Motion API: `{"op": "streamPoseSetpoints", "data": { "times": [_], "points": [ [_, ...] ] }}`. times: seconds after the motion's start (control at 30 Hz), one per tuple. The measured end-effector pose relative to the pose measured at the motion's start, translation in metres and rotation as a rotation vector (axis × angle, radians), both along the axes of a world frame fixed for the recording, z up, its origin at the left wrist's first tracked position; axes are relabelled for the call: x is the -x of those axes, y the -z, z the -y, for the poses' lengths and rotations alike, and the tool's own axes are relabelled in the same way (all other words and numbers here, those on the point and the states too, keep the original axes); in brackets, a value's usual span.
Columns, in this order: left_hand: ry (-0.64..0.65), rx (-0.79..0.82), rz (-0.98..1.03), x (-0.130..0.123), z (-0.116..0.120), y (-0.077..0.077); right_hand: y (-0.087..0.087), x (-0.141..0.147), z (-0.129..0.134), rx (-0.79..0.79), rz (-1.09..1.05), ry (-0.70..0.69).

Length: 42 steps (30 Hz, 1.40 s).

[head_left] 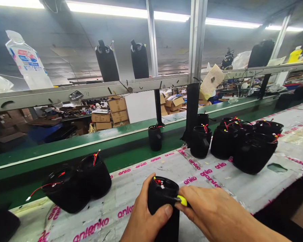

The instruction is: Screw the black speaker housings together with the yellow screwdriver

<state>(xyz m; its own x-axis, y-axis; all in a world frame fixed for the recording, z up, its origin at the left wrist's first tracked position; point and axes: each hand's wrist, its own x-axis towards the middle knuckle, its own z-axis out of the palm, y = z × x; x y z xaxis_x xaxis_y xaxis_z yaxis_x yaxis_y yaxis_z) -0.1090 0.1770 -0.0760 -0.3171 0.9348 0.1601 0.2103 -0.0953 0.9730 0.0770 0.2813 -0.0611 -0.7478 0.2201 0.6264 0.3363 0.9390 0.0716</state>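
Clock directions are taken in the view, with the held case as the centre.

1. The case [161, 199] is upright over the printed sheet [127, 191], its open top showing red wires [158, 182] and a white plug.
2. The left hand [145, 215] grasps the case, fingers at its 9 o'clock side, thumb across its near face.
3. The right hand [209, 205] is closed around the yellow tool [182, 200], its metal end at the case's side, about 4 o'clock from the open top.
4. Two wired cases [94, 178] sit at 9 to 10 o'clock.
5. The lone case [155, 138] stands at 12 on the green belt [131, 153].
6. A cluster of cases [223, 143] lies at 1 to 2.
7. The rail [91, 90] bears two black cases [139, 62] near 11 and a bottle [29, 62] between 10 and 11.
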Motion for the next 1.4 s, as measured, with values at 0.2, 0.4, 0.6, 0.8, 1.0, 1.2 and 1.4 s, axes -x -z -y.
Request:
{"op": "streamPoseSetpoints", "data": {
  "times": [0.2, 0.4, 0.6, 0.8, 1.0, 1.2, 1.4],
  "points": [
    [0.022, 0.064, -0.011, -0.001, 0.002, -0.003, -0.001, -0.001, 0.002, -0.11, 0.077, 0.004],
    [-0.014, 0.083, -0.007, -0.006, 0.001, -0.008, -0.002, -0.004, 0.003, -0.146, 0.111, 0.043],
    [-0.106, 0.084, -0.08, -0.009, 0.002, 0.003, -0.015, -0.013, 0.009, -0.082, 0.284, 0.054],
    [-0.223, 0.083, -0.124, -0.015, -0.002, 0.006, -0.013, -0.01, 0.006, -0.207, 0.296, 0.041],
    [-0.265, 0.108, -0.172, -0.016, -0.004, 0.006, -0.01, -0.006, 0.003, -0.232, 0.296, 0.073],
    [-0.227, 0.074, -0.2, -0.012, -0.003, 0.009, -0.004, -0.004, 0.006, -0.222, 0.332, 0.09],
    [-0.189, 0.066, -0.212, -0.012, -0.004, 0.008, -0.002, -0.002, 0.006, -0.222, 0.263, 0.092]
  ]
}}
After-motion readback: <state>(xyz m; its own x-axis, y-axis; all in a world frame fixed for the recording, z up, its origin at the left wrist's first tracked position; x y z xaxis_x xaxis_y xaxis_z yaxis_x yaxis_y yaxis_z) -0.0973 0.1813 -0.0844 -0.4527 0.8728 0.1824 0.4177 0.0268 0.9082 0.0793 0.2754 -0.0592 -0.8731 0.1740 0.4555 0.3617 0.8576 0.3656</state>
